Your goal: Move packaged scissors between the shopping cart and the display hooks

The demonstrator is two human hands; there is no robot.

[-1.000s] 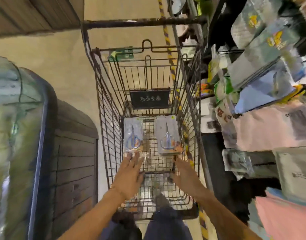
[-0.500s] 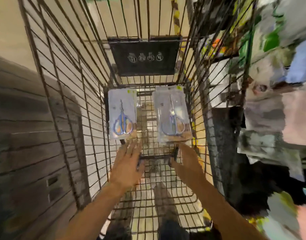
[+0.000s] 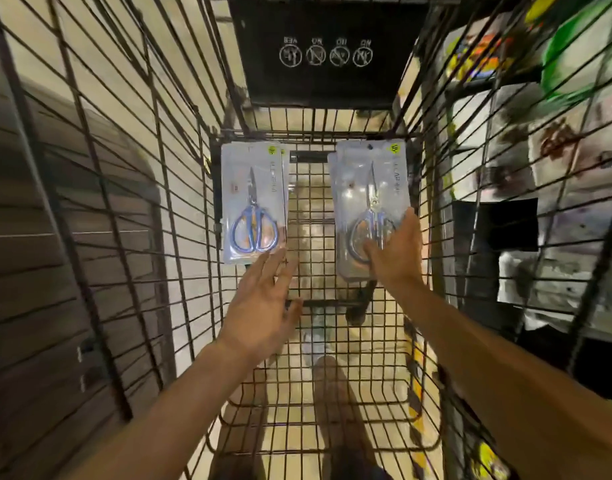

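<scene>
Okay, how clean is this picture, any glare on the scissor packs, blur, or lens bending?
Head view: glare washes the right scissors pack under the right hand; the left scissors pack by the left hand reads clearer. Shelf goods on the right are smeared with blur. The wide lens bows the cart wires outward; lighting is dim and yellowish.

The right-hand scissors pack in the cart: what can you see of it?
The right scissors pack is a clear plastic blister on a pale card, with a yellow-green mark at its top corner. It lies flat on the shopping cart floor, apparently on more packs. Pointed blades aim away from the person. The right hand covers the handles.
</scene>
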